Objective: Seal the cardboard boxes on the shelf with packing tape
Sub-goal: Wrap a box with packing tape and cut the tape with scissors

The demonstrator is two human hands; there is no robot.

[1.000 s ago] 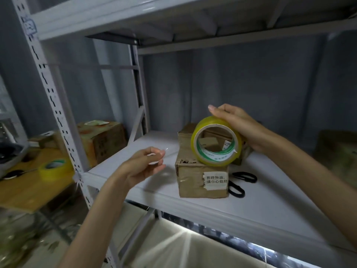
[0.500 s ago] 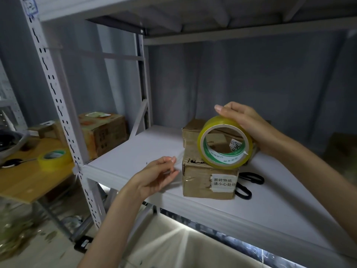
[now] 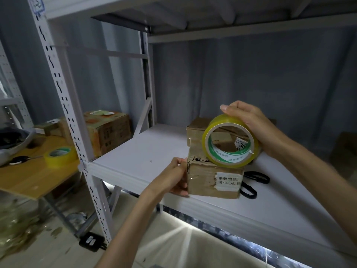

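Note:
A small cardboard box (image 3: 210,180) with a white label stands near the front edge of the white shelf (image 3: 146,151). A second cardboard box (image 3: 195,130) sits right behind it. My right hand (image 3: 249,124) grips a yellow roll of packing tape (image 3: 229,144) just above the front box's top. My left hand (image 3: 173,176) presses against the front box's left side, thumb at its top left corner. A clear strip of tape seems to run from the roll toward that corner, hard to make out.
Black scissors (image 3: 253,182) lie on the shelf right of the boxes. Left of the rack's post (image 3: 63,105), a wooden table (image 3: 34,178) carries another tape roll (image 3: 58,156) and a larger cardboard box (image 3: 108,130). A further box (image 3: 345,149) sits dim at far right.
My left hand has moved right from mid-air onto the left side of the front box. The tape roll in my right hand has come lower, close to the box top.

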